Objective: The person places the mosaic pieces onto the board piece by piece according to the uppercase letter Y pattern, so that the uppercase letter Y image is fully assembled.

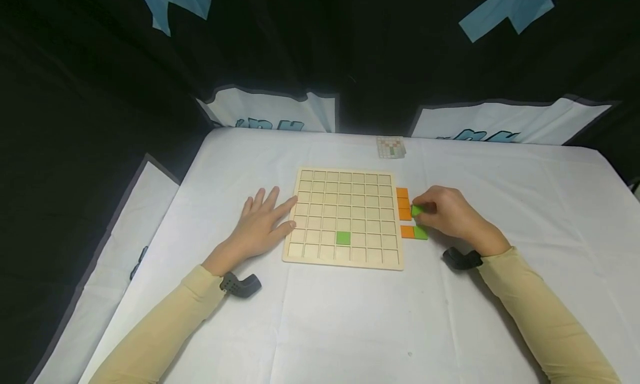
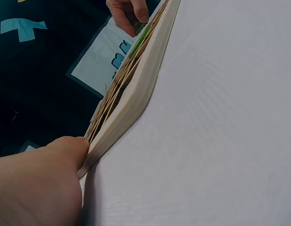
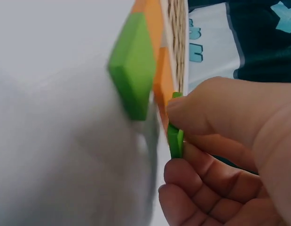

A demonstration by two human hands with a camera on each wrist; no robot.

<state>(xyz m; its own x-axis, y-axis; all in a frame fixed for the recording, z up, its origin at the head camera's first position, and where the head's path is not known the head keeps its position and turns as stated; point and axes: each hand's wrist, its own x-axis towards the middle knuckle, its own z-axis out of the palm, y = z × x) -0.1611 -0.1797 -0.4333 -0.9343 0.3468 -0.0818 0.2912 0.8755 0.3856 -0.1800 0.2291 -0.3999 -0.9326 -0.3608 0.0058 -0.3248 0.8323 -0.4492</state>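
Note:
A pale wooden grid board [image 1: 310,254] lies on the white table, with one green tile [image 1: 343,238] set in a cell low in its middle. My left hand [image 1: 260,228] rests at the board's left edge, fingers spread, with the thumb and index finger touching the rim. Just right of the board, my right hand [image 1: 447,210] pinches a green tile [image 3: 175,136] between thumb and fingers. Beside that hand, orange tiles [image 1: 403,204] stand in a column along the board's right edge. Below them, an orange tile [image 1: 407,232] adjoins a green tile [image 1: 420,233].
A small printed grid card [image 1: 391,148] lies behind the board, toward the table's back edge. Black cloth with blue and white patches hangs behind the table [image 1: 350,323]. Each wrist carries a dark camera mount [image 1: 241,285].

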